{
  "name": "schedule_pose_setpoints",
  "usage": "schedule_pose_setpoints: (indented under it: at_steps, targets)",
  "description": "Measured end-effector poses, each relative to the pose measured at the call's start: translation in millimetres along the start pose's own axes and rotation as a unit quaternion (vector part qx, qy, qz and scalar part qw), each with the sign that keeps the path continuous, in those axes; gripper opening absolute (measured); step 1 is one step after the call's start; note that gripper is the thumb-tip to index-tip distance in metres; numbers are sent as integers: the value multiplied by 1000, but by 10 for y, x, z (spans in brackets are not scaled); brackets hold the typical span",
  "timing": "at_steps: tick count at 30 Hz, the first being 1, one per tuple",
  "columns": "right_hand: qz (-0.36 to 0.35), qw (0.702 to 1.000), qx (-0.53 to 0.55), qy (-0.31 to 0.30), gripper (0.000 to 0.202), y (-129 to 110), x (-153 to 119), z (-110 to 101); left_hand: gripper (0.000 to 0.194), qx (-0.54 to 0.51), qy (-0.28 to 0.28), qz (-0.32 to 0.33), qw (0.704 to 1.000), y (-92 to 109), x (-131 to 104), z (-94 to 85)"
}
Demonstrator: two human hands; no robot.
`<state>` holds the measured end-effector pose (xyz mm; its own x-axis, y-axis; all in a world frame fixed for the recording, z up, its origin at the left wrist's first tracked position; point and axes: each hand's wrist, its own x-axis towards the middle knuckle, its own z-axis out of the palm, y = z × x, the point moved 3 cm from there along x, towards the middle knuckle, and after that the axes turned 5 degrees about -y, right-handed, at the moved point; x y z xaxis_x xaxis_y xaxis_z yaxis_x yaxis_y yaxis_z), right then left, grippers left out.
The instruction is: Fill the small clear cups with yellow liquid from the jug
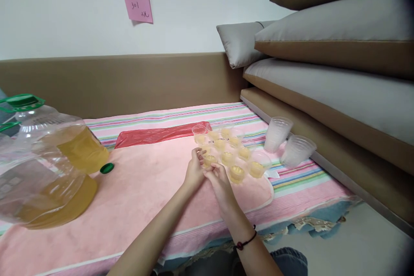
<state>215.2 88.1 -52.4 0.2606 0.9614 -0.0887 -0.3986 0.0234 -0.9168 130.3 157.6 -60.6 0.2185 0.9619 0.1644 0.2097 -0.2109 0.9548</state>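
Both of my hands are around one clear plastic cup holding yellow liquid, at the near left corner of a group of similar cups. My left hand has its fingers curled at the cup's left side. From the right and front, my right hand closes on the same cup. Several more cups with yellow liquid, such as one just right of my right hand, stand close together on the pink cloth.
Large clear jugs of yellow liquid stand at the left, near a green cap. Red plastic lies behind the cloth. Two stacks of clear cups lean at the right, beside piled cushions.
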Motion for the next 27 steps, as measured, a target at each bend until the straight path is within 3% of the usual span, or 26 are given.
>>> schedule_pose_setpoints:
  at_steps: [4,8,13,16,21,27]
  targets:
    - [-17,1000,-20,-6,33,-13,-58,13,64,7,11,-1,1000,38,-48,-62]
    - [-66,997,-44,-23,32,-127,-159,-20,64,19,19,0,1000,172,-203,-250]
    - [-146,984,-85,-51,21,-338,-304,-86,30,52,-12,10,999,425,-524,-619]
    - [-191,974,-110,-42,17,-493,-358,-186,25,75,-36,4,997,511,-718,-821]
    - [-271,952,-141,31,20,-821,-346,-630,32,86,-25,-7,996,453,-921,-1034]
    - [-361,891,-161,224,26,-1324,-71,-1517,37,75,-7,2,997,392,-952,-1129]
